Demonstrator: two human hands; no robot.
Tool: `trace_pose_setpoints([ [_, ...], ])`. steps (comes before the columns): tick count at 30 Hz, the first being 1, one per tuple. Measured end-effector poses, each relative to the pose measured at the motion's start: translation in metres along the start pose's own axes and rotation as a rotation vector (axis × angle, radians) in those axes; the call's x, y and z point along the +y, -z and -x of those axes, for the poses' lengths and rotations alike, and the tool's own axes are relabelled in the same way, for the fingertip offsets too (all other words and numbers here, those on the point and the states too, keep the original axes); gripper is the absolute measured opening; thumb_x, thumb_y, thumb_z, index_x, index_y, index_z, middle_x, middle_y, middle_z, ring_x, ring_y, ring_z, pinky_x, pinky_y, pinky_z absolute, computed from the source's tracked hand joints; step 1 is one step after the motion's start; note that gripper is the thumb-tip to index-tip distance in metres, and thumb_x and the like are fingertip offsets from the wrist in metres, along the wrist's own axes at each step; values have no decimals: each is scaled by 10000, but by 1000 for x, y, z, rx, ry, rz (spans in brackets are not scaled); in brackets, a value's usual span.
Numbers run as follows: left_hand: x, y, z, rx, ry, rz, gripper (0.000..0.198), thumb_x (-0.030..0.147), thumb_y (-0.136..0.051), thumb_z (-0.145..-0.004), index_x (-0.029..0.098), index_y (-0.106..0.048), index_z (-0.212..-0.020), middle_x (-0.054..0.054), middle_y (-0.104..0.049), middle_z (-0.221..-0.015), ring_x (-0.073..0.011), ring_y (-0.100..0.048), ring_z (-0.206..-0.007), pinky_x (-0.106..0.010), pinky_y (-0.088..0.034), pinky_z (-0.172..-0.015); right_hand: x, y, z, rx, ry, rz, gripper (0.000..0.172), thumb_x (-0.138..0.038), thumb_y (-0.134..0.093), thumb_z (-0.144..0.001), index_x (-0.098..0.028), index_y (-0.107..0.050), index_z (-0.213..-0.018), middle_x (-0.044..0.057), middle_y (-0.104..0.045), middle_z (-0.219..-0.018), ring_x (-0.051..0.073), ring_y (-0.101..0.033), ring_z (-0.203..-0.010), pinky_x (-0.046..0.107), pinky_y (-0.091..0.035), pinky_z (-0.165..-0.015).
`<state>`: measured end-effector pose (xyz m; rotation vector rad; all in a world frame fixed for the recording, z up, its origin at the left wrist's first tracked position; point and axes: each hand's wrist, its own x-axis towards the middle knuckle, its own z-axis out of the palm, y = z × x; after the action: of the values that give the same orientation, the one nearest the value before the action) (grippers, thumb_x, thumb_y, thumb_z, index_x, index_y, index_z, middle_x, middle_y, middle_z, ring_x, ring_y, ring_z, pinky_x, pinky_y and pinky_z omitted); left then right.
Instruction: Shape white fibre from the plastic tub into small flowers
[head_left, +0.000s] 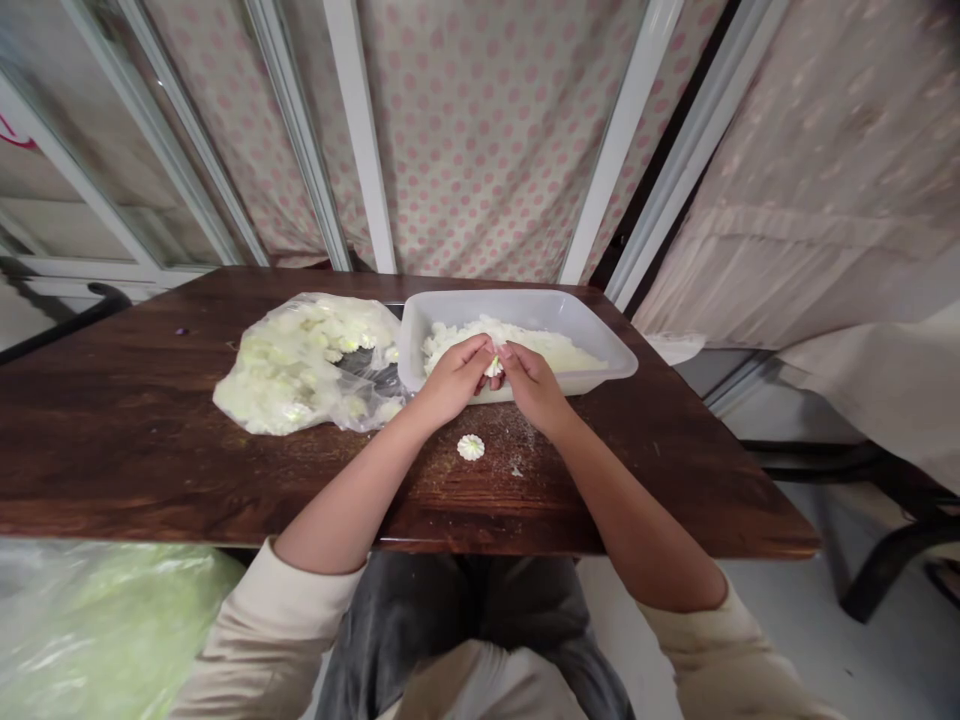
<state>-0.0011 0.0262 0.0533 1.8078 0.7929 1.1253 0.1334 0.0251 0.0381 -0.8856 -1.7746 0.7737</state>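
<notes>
Grey trousers point(465, 620) are showing just below the worktop point(150, 440) while both hands are working over a plastic tub point(592, 325).

Left hand point(450, 380) and right hand point(534, 390) are hanging over the tub's near rim, their fingers point(484, 350) closing narrowly on a small white-and-green flower-shaped piece point(493, 368). In front of the tub, one finished-looking white daisy-shaped piece point(471, 447) is lying alone on the worktop, with white crumbs point(517, 440) beside it. Inside the tub, a large heap of white paste point(517, 342) is waiting, and left of the tub, a clear plastic bag point(300, 365) is bulging with many pale green-white pieces.
</notes>
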Motion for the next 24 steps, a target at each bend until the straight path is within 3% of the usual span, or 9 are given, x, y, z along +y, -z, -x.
trace_pose_setpoints([
  [12, 0, 0, 0, 54, -36, -29, 326, 365, -329, -894, 163, -431, -659, 28, -504, -549, -52, -444, -497, -186, -347, -507, 1, 0, 0, -41, -14, 19, 374, -526, -383, -853, -179, -447, -729, -14, -519, -618, 98, -491, -601, 260, -387, -614],
  [24, 0, 0, 1, 59, -9, -24, 399, 484, -354, -860, 158, -481, -669, 24, -518, -518, -49, -337, -402, -195, -286, -413, -3, 0, 2, -16, -9, -9, 412, -518, -365, -865, -180, -469, -653, -19, -516, -561, 97, -491, -558, 246, -393, -595],
])
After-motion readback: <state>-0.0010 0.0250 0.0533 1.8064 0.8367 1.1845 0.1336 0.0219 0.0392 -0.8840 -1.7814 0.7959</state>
